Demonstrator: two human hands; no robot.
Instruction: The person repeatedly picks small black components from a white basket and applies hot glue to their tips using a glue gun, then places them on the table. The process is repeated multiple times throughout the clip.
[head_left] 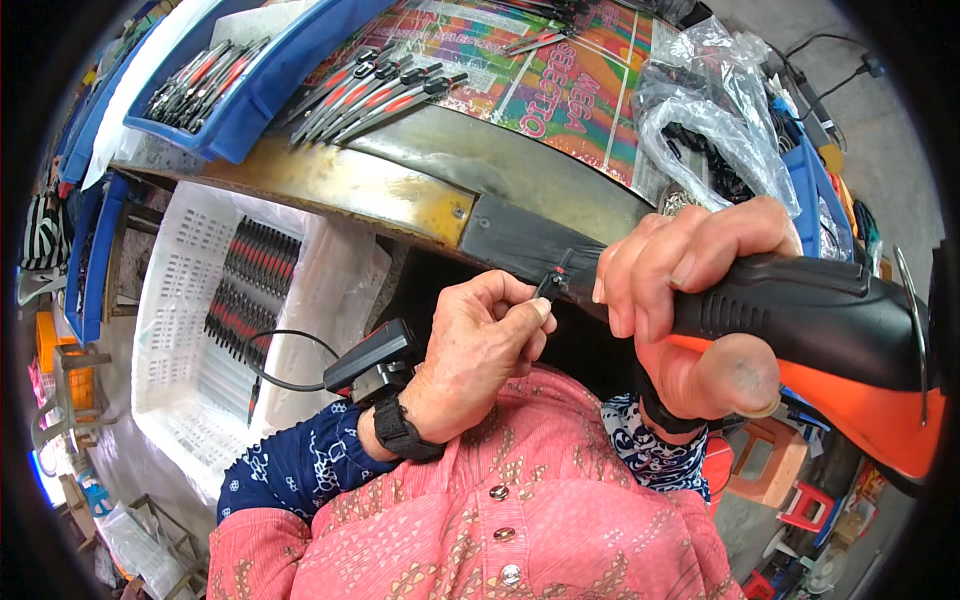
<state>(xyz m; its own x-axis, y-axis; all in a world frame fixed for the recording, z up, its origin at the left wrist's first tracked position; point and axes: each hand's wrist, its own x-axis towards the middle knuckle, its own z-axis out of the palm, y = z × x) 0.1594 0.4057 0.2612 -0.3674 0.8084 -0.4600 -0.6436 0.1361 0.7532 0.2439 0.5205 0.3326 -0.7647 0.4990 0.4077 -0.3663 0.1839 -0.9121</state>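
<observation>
Black slim piece (551, 285) juts from the pinching left hand (480, 330).

The left hand (470, 345) is pinching a small dark piece (547, 288); the right hand (690, 285) is gripping a black-and-orange tool (790, 310) — and nearby, a white basket (160, 330) is holding rows of black-and-red pieces (255, 265).

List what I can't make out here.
In the head view:
Part: its lower end, covered by the left hand.
Tool: middle behind the right hand; right end lost at the dark rim.
Bag: wrinkles and glare obscure what's inside.
</observation>
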